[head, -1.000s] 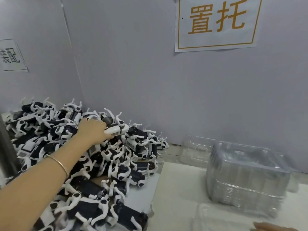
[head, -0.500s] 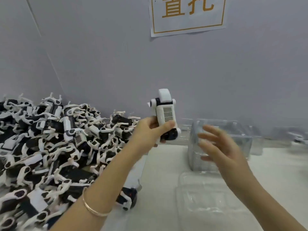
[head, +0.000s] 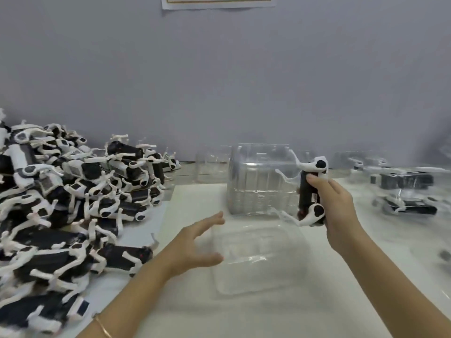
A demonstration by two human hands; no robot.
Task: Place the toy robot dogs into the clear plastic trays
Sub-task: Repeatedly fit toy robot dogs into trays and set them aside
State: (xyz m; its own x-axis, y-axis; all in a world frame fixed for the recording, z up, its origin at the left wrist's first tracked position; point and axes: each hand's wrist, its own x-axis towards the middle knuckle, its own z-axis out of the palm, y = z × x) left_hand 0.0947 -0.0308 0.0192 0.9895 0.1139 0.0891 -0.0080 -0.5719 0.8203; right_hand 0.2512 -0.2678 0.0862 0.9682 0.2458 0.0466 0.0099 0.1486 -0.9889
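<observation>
I get only the bottom strip of the paper sign (head: 218, 2) at the top edge, and its lettering is cut off. The pile of toy robot dogs (head: 61, 203) runs out past the left edge. The right hand (head: 341, 211) covers one side of the held dog (head: 305, 190), whose label is too small to read. At right, the packed trays (head: 405, 189) are smeared by blur.

A dog pile (head: 73, 191) lies left, a tray stack (head: 261, 181) behind the single tray (head: 256, 259), filled trays (head: 405, 191) right.
</observation>
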